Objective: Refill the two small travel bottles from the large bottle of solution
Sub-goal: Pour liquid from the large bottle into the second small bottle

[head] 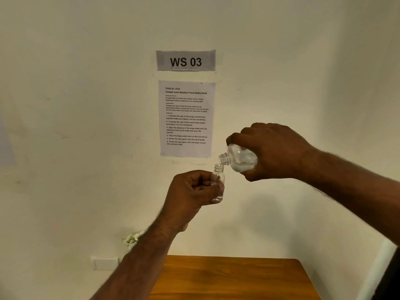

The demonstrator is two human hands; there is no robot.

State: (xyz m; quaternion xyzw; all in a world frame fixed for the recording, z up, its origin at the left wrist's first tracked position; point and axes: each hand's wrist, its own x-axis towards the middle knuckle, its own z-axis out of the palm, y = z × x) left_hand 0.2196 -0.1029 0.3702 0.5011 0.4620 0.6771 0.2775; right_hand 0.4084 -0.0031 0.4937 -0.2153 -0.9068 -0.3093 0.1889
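Pouring stage of the refill, held in mid-air at centre frame, above and well apart from the tabletop (233, 278) at the bottom edge. Left hand (192, 191) grips a small travel bottle (218, 182) upright, fingers and thumb curled round its body; right hand (275, 152) grips the large bottle (240, 158) from above, tipped almost level with its uncapped neck pointing left and down, just over the small bottle's open mouth. For a clean pour, the two mouths want to stay close and in line, the large bottle tipping slowly so the stream stays thin, the small bottle kept vertical and watched for its rising level. Clear liquid pools in the lower side of the large bottle, and a little appears to lie at the base of the small one; whether a stream is running cannot be made out, glass and liquid both being transparent against the pale wall. The second travel bottle and both caps are out of sight. An instruction sheet (187, 119) hangs on the wall behind, at upper centre.
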